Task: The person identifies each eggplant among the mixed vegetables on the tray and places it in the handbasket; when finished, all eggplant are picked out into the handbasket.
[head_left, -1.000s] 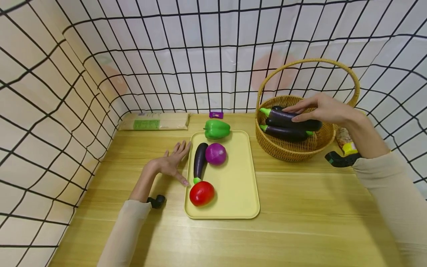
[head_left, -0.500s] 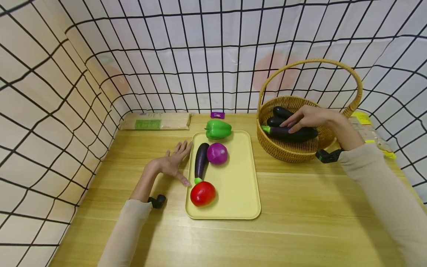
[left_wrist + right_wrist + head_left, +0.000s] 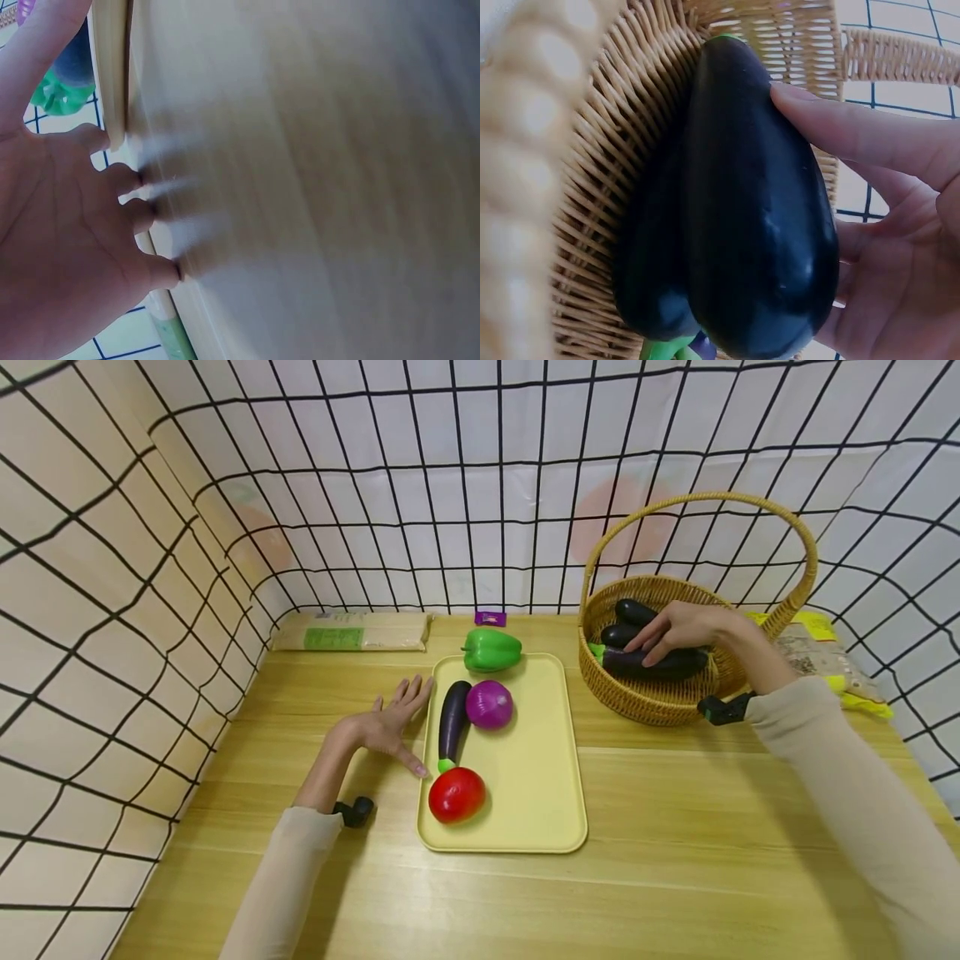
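Observation:
My right hand (image 3: 686, 631) reaches into a wicker basket (image 3: 637, 697) and grips a dark eggplant (image 3: 656, 665) lying at the front. In the right wrist view its thumb (image 3: 810, 112) presses one side of the eggplant (image 3: 761, 202), with the other fingers along the same edge and partly behind it. Other dark eggplants (image 3: 619, 635) lie behind it in the basket. My left hand (image 3: 386, 727) rests with spread fingers at the left edge of a yellow tray (image 3: 525, 793). On the tray are an eggplant (image 3: 452, 722), a purple onion (image 3: 490, 705), a red tomato (image 3: 457, 796) and a green bell pepper (image 3: 491, 650).
A flat pale packet (image 3: 352, 632) with a green label lies at the back left. Behind the tray is a small purple wrapper (image 3: 491, 618). A yellow-ended bag (image 3: 817, 647) lies right of the basket, whose tall handle (image 3: 701, 496) arches over it.
My right hand has lowered the eggplant from above the others to the front of the basket, and its wrist has shifted left. My left hand stays in place.

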A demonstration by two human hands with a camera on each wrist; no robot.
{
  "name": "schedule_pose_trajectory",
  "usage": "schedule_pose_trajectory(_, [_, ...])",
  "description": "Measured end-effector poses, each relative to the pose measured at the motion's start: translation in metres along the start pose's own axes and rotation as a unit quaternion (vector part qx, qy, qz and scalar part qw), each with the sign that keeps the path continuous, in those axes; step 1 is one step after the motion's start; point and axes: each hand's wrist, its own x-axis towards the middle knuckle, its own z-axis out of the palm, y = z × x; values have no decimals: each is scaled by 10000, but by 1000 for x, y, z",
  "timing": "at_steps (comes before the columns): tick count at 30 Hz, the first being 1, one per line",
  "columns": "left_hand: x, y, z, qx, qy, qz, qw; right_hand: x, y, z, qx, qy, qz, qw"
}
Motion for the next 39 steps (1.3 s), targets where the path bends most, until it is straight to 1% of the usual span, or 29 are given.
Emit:
schedule_pose_trajectory(4, [0, 0, 1, -11, 6, 4, 10000, 2, -3, 3, -45, -45, 41, 10000])
schedule_pose_trajectory(11, [1, -1, 0, -111, 10, 16, 9999, 6, -2, 8, -187, -143, -26, 9997])
schedule_pose_trajectory(18, [1, -2, 1, -80, 12, 27, 10000, 10, -5, 10, 266, -280, 324, 9987])
schedule_pose_trajectory(22, [1, -2, 1, -71, 13, 41, 10000, 10, -8, 14, 243, -281, 399, 9985])
schedule_pose_trajectory(28, [0, -3, -1, -68, 23, 25, 10000, 10, -12, 18, -39, -97, 311, 9995])
schedule_pose_trajectory(30, [0, -3, -1, -67, 29, 21, 10000, 10, -11, 17, -82, 22, 260, 9996])
schedule_pose_trajectory(35, [0, -3, 0, -72, 24, 27, 10000, 7, -7, 15, 89, 315, -65, 9994])
schedule_pose_trajectory(39, [0, -2, 0, -59, 13, 31, 10000, 2, -9, 12, 208, 471, -311, 9982])
